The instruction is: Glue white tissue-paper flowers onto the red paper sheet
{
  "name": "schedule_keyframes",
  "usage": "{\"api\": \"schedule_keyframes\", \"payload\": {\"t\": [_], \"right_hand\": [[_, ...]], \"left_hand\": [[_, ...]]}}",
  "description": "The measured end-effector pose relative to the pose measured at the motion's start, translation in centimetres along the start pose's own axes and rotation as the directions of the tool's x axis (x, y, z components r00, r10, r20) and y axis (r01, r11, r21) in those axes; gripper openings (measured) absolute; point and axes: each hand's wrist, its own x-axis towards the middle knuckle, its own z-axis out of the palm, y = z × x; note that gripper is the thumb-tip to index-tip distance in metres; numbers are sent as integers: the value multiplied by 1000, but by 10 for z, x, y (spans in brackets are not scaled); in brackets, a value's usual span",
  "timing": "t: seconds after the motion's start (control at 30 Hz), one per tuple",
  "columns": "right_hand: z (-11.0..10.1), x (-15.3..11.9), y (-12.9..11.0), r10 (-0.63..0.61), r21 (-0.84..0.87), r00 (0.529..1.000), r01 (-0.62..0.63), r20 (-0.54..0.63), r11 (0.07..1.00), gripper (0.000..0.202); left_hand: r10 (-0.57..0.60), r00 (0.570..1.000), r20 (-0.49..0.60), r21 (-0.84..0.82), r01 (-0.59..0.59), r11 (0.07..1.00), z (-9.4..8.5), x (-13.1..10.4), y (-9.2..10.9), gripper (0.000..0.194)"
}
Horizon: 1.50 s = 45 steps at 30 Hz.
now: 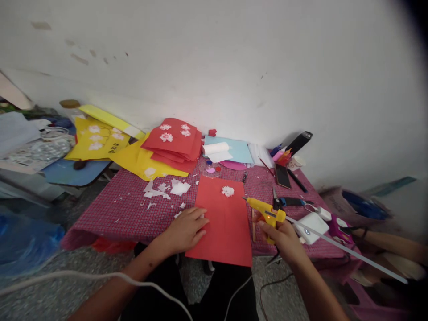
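Note:
In front of me a red sheet of paper (224, 227) lies at the table's front edge and juts past it. One white crumpled-paper flower (228, 191) sits on its upper right part. My left hand (187, 229) lies across the sheet's left edge, fingers stretched out; a small white bit shows by its fingertips. My right hand (282, 236) is wrapped round the handle of a yellow hot glue gun (265, 210), which has a small orange light lit. Its nozzle points left, near the sheet's right edge. A long glue stick (347, 249) sticks out of its back.
Torn white paper scraps (180, 187) are scattered left on the checked tablecloth (113, 209). Behind are stacked red sheets with flowers (172, 142) and yellow sheets (143, 156). On the right are scissors (277, 200), a phone (282, 176) and a white power adapter (312, 227). Another person's arm (384, 238) is at far right.

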Motion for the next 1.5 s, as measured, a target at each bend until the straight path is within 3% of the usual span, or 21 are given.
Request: {"api": "schedule_keyframes", "payload": {"t": [0.1,0.3,0.53,0.7,0.83,1.07,1.5], "right_hand": [[7,3,2,30,4,999,-30,13,1000,37],[29,13,-6,88,-22,981,-86,174,996,39],[64,41,-25,47,-338,971,36,234,940,31],[82,55,-34,-56,-407,951,183,304,895,25],[86,59,-35,-109,-419,935,253,338,872,27],[88,61,-35,-94,-446,932,254,350,858,31],[85,65,-25,51,-534,963,103,266,839,24]], "left_hand": [[9,1000,-12,-24,-9,1000,0,1,2,24],[38,999,10,-44,-37,998,-8,1,-7,19],[76,996,-42,-91,-79,993,-16,-2,-24,22],[70,996,-63,-105,-76,992,-13,-7,-26,22],[71,996,-57,-112,-77,991,-12,-7,-27,20],[69,996,-53,-110,-74,991,-13,-8,-28,17],[89,994,-64,-63,-93,994,-11,-9,-30,17]]}}
